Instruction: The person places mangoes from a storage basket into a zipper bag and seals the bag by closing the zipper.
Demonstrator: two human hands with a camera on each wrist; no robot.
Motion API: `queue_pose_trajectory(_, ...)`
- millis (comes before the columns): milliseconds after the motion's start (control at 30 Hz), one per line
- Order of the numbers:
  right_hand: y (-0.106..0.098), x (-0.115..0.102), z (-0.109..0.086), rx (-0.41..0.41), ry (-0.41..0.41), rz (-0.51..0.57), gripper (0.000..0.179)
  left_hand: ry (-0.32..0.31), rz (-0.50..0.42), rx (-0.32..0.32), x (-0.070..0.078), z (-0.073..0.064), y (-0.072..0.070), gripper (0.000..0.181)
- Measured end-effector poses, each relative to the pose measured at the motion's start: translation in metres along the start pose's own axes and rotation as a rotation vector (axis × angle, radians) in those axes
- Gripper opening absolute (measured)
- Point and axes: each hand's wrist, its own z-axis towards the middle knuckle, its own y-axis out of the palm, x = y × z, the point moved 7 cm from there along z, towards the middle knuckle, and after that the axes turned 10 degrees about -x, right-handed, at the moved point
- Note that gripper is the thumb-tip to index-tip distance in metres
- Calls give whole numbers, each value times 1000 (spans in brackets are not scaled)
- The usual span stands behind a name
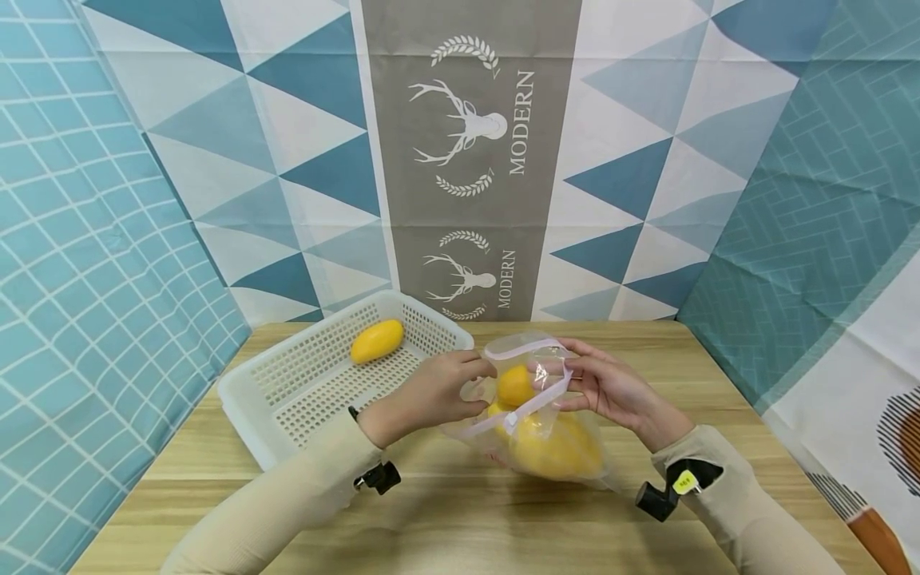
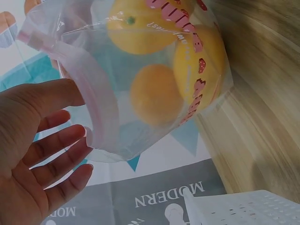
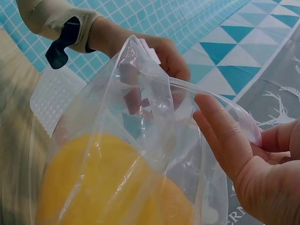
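We're judging zip bag [image 1: 539, 419] soft, slippery, bottom-heavy; rim [image 1: 553, 391] best hold. Right hand [image 1: 609, 391] pinching rim; left hand [image 1: 438, 389] grip unclear.

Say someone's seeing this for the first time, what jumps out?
Probably the clear bag of bright yellow-orange fruit between the left hand and right hand. Next, perhaps, the lone yellow fruit in the white basket, left of the bag. Behind everything, white deer heads stand out on the grey band.
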Motion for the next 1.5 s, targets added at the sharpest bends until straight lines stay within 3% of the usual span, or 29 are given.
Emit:
queue_pose_trajectory(333,0,0,-1,14,3,-11,43,-22,-9,31,-5,-3,-12,32)
queue_pose_trajectory(867,0,0,-1,2,3,-13,44,-193,25,98,-46,-23,-31,33)
queue_pose_trajectory(1200,3,0,0,-75,-11,-16,47,-292,15,130,-73,-36,-38,31)
queue_pose_trajectory(1500,2,0,1,-56,-5,-31,46,-355,21,190,-101,-47,-44,29)
